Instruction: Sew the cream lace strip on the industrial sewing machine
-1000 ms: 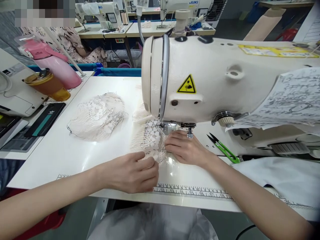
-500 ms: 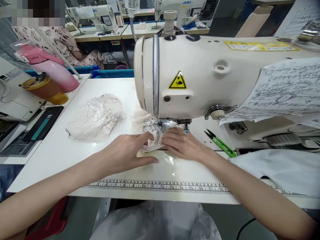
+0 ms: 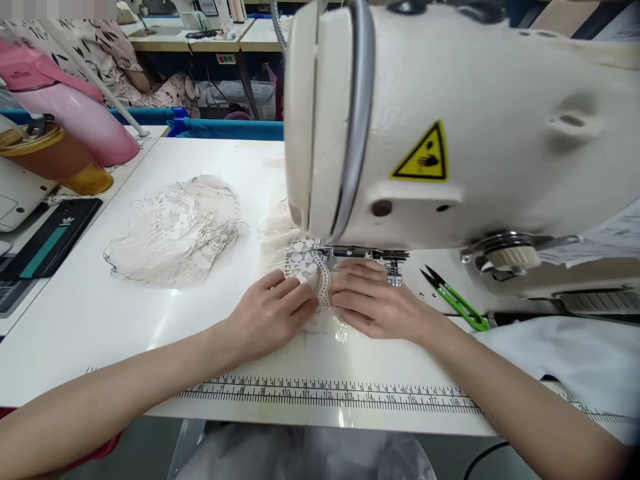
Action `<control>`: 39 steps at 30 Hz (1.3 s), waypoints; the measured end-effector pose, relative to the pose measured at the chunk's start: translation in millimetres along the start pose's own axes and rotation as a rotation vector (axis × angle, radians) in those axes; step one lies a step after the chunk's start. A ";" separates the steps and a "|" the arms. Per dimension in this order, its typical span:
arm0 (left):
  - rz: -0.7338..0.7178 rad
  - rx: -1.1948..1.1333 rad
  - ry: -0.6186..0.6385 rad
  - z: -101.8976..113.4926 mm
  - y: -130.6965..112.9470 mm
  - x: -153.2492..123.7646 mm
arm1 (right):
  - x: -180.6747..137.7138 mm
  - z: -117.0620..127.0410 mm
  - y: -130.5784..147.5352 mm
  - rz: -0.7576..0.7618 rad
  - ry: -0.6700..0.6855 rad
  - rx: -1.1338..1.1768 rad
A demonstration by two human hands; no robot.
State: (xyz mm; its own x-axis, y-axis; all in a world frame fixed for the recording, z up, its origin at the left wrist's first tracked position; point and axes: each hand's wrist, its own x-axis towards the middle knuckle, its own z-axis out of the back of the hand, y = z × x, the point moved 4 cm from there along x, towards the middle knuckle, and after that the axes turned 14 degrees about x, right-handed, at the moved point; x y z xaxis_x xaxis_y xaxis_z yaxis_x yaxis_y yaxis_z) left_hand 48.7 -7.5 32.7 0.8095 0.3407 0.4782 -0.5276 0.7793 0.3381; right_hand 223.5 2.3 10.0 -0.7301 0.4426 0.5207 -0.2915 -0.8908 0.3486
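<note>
A cream lace piece [image 3: 305, 263] lies under the presser foot [image 3: 350, 253] of a white sewing machine [image 3: 450, 127]. My left hand [image 3: 273, 310] rests on the lace's near left edge, its fingers curled and pinching the fabric. My right hand [image 3: 373, 300] presses on the lace just right of the seam line, fingers bent and close together, right below the machine head. The two hands nearly touch each other. The needle itself is hidden behind the machine head.
A heap of lace pieces [image 3: 173, 230] lies to the left. Green thread snips [image 3: 457, 303] lie to the right. A pink bottle [image 3: 75, 113], an amber cup [image 3: 55, 157] and a phone [image 3: 50, 240] stand at far left. A ruler strip [image 3: 325, 393] runs along the table's front edge.
My left hand has moved forward from the table's front towards the presser foot and closed on the lace. The view has come closer to the machine head.
</note>
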 end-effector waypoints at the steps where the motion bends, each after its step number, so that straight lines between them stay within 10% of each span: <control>1: 0.007 0.010 -0.024 -0.6 -0.6 -0.8 | 0.0 -0.3 -0.4 -0.019 0.010 -0.012; 39: 0.037 -0.100 0.038 -17.3 -0.2 -5.7 | 6.3 11.0 4.9 0.013 -0.150 -0.219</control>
State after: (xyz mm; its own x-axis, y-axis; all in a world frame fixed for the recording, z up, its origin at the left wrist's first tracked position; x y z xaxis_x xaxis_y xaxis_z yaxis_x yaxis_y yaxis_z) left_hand 48.6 -0.5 15.9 0.8000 0.3887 0.4570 -0.5309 0.8135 0.2375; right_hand 224.2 1.8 23.5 -0.6395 0.4267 0.6395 -0.4214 -0.8903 0.1727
